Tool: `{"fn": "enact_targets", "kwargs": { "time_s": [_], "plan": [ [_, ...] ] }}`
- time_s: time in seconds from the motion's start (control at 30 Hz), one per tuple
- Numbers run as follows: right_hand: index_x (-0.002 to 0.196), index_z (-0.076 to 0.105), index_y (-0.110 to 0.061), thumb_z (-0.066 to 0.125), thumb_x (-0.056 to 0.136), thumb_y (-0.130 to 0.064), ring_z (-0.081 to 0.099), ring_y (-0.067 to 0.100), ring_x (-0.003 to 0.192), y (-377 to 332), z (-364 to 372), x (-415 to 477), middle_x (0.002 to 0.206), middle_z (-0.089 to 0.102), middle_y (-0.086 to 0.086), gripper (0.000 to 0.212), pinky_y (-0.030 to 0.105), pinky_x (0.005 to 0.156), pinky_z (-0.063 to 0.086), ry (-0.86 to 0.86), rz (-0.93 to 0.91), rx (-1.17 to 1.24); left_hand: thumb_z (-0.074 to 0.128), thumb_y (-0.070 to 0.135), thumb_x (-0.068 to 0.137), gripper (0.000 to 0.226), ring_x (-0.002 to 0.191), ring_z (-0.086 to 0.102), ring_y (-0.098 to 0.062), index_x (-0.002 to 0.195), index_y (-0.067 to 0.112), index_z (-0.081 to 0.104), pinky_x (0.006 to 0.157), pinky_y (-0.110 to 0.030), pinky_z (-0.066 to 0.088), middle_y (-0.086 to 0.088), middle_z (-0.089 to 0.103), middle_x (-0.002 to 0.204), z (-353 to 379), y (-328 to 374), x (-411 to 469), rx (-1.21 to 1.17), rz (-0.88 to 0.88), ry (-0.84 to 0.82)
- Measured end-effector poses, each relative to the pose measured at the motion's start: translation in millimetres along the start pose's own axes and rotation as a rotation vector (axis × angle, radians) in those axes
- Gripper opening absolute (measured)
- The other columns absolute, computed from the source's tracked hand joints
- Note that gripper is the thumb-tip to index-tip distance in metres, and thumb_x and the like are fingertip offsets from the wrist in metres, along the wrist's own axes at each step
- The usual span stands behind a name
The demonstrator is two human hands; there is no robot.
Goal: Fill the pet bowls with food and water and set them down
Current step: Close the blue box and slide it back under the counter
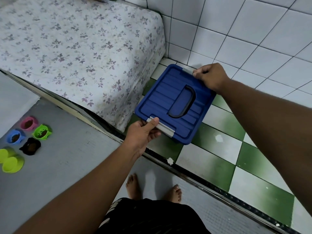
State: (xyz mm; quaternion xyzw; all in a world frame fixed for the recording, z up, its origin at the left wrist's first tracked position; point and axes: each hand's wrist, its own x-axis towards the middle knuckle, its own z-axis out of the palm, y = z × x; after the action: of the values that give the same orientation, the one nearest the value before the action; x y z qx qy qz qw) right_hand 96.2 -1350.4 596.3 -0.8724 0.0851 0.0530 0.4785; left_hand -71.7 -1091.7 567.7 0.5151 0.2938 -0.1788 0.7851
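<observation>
A blue storage box with a dark handle in its lid sits over the green-and-white tiled floor beside the mattress. My left hand grips the near grey latch, thumb on top. My right hand grips the far grey latch. On the grey mat at the left stand small cat-shaped bowls holding brown food: pink, blue, green and black. A lime double bowl lies in front of them; I cannot tell its contents.
A mattress with a flowered sheet fills the upper left, right against the box. White tiled wall rises behind. A metal door track divides the grey mat from the tiles. My bare feet stand on the mat.
</observation>
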Motion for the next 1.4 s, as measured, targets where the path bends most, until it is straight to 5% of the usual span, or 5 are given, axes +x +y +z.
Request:
{"fn": "enact_targets", "kwargs": {
  "time_s": [0.63,0.83,1.03,1.2,1.4],
  "plan": [
    [0.101,0.072,0.001,0.08,0.082,-0.008,0.067,0.011,0.099,-5.3,-1.0,-3.4,0.108,0.072,0.004,0.022,0.024,0.097,0.052,0.001,0.108,0.075,0.078,0.014,0.087,0.02,0.065,0.069,-0.013,0.101,0.004,0.067,0.061,-0.024,0.061,-0.005,0.075,0.082,-1.1,-4.6,1.2,-0.009,0.039,0.032],
    [0.086,0.073,-0.013,0.083,0.079,-0.014,0.065,0.017,0.084,7.8,-10.6,-29.5,0.089,0.071,0.002,0.013,0.022,0.076,0.054,0.025,0.189,0.133,0.078,0.022,0.088,0.03,0.068,0.069,-0.012,0.109,0.003,0.068,0.061,-0.023,0.058,-0.008,0.074,0.092,-13.9,1.2,13.3,0.043,0.126,0.104],
    [0.087,0.074,-0.011,0.084,0.078,-0.015,0.065,0.02,0.078,18.9,-15.3,-55.8,0.089,0.071,0.009,0.014,0.031,0.076,0.059,0.073,0.254,0.182,0.081,0.024,0.086,0.036,0.074,0.07,-0.018,0.11,0.001,0.068,0.066,-0.028,0.058,-0.01,0.075,0.093,-15.0,19.5,35.6,0.052,0.162,0.167],
    [0.084,0.067,-0.012,0.079,0.082,-0.011,0.059,0.014,0.064,21.2,-14.6,-79.0,0.077,0.065,0.005,0.013,0.016,0.05,0.049,0.142,0.271,0.207,0.078,0.012,0.088,0.034,0.1,0.073,-0.031,0.119,0.001,0.069,0.086,-0.041,0.062,-0.017,0.076,0.11,-16.7,25.6,44.3,-0.01,0.172,0.119],
    [0.076,0.064,-0.014,0.075,0.082,-0.004,0.059,0.016,0.064,24.2,-15.3,-92.2,0.075,0.065,0.005,0.017,0.023,0.056,0.05,0.165,0.293,0.231,0.071,0.004,0.092,0.031,0.091,0.075,-0.027,0.123,0.001,0.067,0.077,-0.037,0.062,-0.018,0.076,0.108,-15.6,27.8,45.6,0.019,0.178,0.067]
  ]
}}
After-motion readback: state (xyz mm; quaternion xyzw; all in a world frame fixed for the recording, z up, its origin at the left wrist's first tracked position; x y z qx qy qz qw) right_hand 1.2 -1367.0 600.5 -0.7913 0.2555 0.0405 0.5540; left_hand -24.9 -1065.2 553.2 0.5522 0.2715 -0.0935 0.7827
